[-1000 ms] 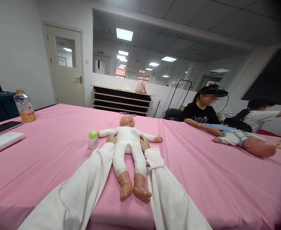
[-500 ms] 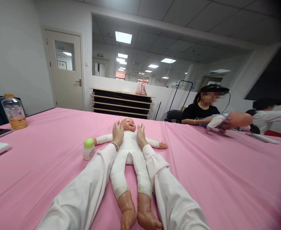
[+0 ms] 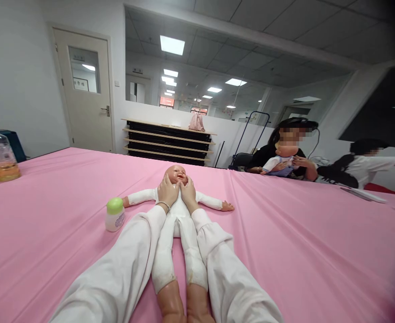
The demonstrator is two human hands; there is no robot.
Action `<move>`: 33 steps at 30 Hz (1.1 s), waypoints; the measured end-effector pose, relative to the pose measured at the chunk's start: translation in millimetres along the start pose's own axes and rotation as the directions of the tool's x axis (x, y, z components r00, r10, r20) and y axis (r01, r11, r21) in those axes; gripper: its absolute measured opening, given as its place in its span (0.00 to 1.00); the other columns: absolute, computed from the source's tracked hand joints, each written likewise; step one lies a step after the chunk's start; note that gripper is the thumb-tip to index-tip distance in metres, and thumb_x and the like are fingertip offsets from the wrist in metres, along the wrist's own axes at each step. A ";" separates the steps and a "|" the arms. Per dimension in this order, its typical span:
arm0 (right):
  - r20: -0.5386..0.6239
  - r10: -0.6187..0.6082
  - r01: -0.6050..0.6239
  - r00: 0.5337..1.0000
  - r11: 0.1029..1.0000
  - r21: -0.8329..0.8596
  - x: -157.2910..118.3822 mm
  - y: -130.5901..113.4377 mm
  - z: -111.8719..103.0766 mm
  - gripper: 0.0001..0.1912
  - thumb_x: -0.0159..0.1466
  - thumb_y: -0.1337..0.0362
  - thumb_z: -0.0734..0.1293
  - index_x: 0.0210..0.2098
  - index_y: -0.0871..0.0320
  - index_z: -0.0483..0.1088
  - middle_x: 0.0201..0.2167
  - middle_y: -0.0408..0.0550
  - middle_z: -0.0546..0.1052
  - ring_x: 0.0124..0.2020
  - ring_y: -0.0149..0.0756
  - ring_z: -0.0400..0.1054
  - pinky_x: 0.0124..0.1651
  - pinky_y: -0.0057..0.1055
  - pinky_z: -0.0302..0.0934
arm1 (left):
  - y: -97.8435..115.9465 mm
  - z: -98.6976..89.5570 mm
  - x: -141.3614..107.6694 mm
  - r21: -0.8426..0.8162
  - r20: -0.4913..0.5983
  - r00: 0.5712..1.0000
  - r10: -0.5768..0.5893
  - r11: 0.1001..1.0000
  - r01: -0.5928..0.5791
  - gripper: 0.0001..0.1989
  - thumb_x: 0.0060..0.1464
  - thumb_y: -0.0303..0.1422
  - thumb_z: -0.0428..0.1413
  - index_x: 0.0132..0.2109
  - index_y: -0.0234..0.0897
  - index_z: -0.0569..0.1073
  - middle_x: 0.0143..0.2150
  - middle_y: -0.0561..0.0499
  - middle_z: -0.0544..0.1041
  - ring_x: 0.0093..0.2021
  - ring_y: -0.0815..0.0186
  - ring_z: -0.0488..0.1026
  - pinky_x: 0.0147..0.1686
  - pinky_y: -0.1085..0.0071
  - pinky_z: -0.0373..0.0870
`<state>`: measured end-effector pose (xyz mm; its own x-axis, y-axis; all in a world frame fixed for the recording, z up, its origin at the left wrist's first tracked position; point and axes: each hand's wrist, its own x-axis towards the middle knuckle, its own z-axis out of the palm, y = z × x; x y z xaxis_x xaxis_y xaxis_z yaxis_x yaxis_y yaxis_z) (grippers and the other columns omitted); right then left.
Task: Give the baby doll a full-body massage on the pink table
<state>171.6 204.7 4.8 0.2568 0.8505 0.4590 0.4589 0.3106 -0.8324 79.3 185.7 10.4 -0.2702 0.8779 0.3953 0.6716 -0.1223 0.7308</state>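
A baby doll with a white cloth body lies on its back, head away from me and arms spread. My left hand rests against the left side of its lower face, fingers stretched out and thumb at the chin. Opposite it, my right hand touches the other cheek, its fingers extended too and its thumb close to the left one. Neither hand is closed around anything. Left of the doll stands a small bottle with a green cap.
The pink cloth covers the table. A plastic bottle with amber liquid stands at the far left. Across the table, a person holds another doll; a second person sits farther right.
My hands have moved inward from beside the doll's head onto its cheeks and chin. The person opposite has brought their doll upright against the chest. My view has shifted slightly.
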 end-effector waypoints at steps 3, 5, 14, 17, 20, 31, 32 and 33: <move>-0.063 0.034 -0.032 0.997 0.999 0.036 4.1 2.2 -2.2 0.20 0.54 0.62 0.63 0.46 0.63 0.65 0.46 0.55 0.70 0.46 0.40 0.64 0.49 0.34 0.57 | -0.8 -1.3 2.2 -0.015 0.032 0.996 -0.078 0.997 0.078 0.37 0.48 0.53 0.49 0.59 0.34 0.54 0.59 0.40 0.61 0.57 0.55 0.61 0.52 0.63 0.60; -0.084 0.064 -0.056 0.994 0.995 0.085 6.6 4.4 -2.9 0.17 0.52 0.63 0.65 0.41 0.62 0.66 0.42 0.54 0.72 0.43 0.39 0.66 0.46 0.32 0.59 | -0.6 -1.9 3.1 -0.013 0.045 0.994 -0.096 0.995 0.097 0.38 0.46 0.54 0.50 0.58 0.36 0.55 0.58 0.40 0.61 0.55 0.54 0.63 0.50 0.63 0.61; -0.102 0.102 -0.085 0.990 0.983 0.164 6.7 7.1 -4.2 0.12 0.56 0.67 0.58 0.37 0.61 0.68 0.40 0.51 0.74 0.41 0.35 0.67 0.44 0.30 0.59 | 3.7 -3.3 2.4 0.064 0.005 0.995 -0.101 0.993 0.101 0.26 0.55 0.49 0.43 0.53 0.35 0.61 0.52 0.40 0.66 0.50 0.54 0.68 0.45 0.62 0.63; -0.080 0.091 -0.075 0.993 0.981 0.180 5.5 4.1 -4.2 0.14 0.52 0.66 0.64 0.39 0.62 0.67 0.41 0.52 0.73 0.43 0.35 0.67 0.46 0.29 0.59 | 2.9 -3.9 2.7 0.077 0.007 0.995 -0.099 0.992 0.098 0.24 0.59 0.46 0.38 0.53 0.35 0.61 0.52 0.40 0.66 0.49 0.54 0.68 0.44 0.62 0.63; -0.070 0.071 -0.057 0.995 0.981 0.186 4.6 2.4 -4.3 0.19 0.48 0.63 0.68 0.39 0.62 0.67 0.42 0.53 0.73 0.44 0.38 0.66 0.48 0.31 0.58 | 1.7 -4.0 3.3 0.083 0.016 0.996 -0.087 0.993 0.085 0.25 0.57 0.48 0.39 0.52 0.35 0.61 0.52 0.41 0.67 0.49 0.54 0.68 0.44 0.62 0.63; -0.056 0.082 -0.068 0.995 0.975 0.212 8.2 9.6 -2.4 0.17 0.50 0.66 0.65 0.41 0.62 0.66 0.43 0.53 0.72 0.45 0.37 0.66 0.49 0.33 0.58 | -2.4 -2.2 5.7 0.067 0.039 0.997 -0.063 0.996 0.060 0.21 0.59 0.40 0.40 0.55 0.35 0.59 0.55 0.40 0.64 0.52 0.57 0.65 0.47 0.63 0.61; -0.052 0.077 -0.064 0.996 0.974 0.216 7.8 9.4 -2.6 0.19 0.49 0.64 0.67 0.41 0.62 0.66 0.43 0.54 0.72 0.45 0.38 0.65 0.49 0.33 0.58 | -2.6 -2.3 5.7 0.065 0.040 0.997 -0.064 0.996 0.062 0.22 0.58 0.42 0.40 0.55 0.35 0.59 0.55 0.40 0.64 0.52 0.57 0.65 0.47 0.64 0.61; -0.048 0.073 -0.061 0.996 0.974 0.216 7.4 9.1 -2.8 0.21 0.48 0.63 0.68 0.41 0.62 0.66 0.44 0.54 0.72 0.46 0.39 0.65 0.49 0.34 0.58 | -2.8 -2.5 5.6 0.064 0.043 0.997 -0.067 0.996 0.064 0.24 0.57 0.45 0.42 0.55 0.35 0.59 0.55 0.40 0.64 0.52 0.56 0.65 0.47 0.64 0.61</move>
<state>180.0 212.6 1.5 0.3304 0.8494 0.4116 0.2475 0.3428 -0.9062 74.3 189.9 11.9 -0.2847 0.9033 0.3210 0.6953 -0.0359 0.7178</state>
